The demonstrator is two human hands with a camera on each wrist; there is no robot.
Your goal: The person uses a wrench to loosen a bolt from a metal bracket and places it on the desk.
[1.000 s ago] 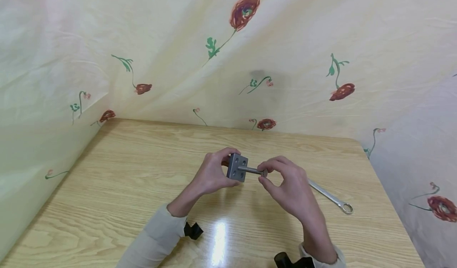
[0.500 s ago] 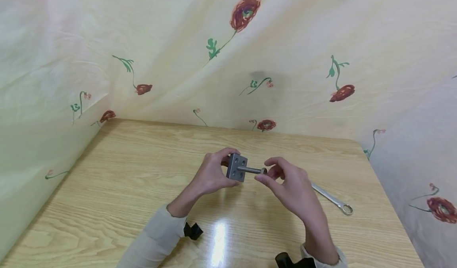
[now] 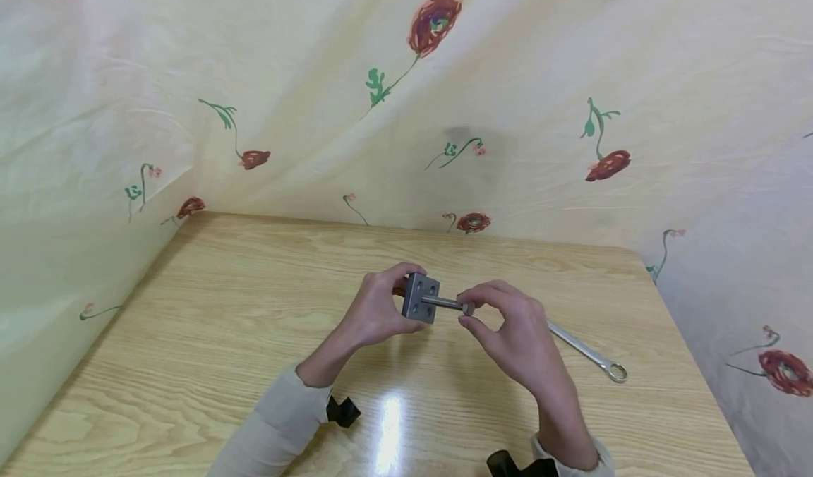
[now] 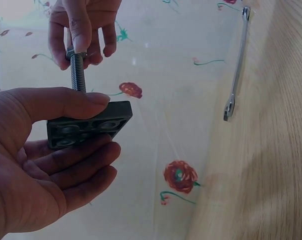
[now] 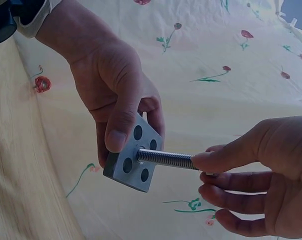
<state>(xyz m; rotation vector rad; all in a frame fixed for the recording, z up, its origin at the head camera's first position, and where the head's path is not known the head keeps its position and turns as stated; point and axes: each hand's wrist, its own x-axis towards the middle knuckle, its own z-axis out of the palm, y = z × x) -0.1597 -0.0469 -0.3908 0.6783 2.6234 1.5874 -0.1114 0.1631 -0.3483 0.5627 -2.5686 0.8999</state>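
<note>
My left hand (image 3: 375,308) grips a square grey metal plate (image 5: 133,167) by its edges, thumb on one side and fingers on the other. Holes sit near the plate's corners, and a threaded bolt (image 5: 168,159) stands in its centre hole. At the bolt's far end, the thumb and fingers of my right hand (image 3: 517,332) pinch the hex head, which they partly cover. In the left wrist view the bolt's thread (image 4: 77,72) shows between the right fingertips and the plate. Both hands hold the pieces up above the table.
A combination wrench (image 3: 587,350) lies on the wood-grain table (image 3: 222,308), right of and partly behind my right hand. Floral cloth (image 3: 305,110) hangs along the back and both sides of the table. Black camera mounts (image 3: 343,411) are strapped at the wrists.
Half a second ago my right fingers were spread off the bolt head; now they pinch it again, as they did a second ago. My left hand and the plate have stayed in place.
</note>
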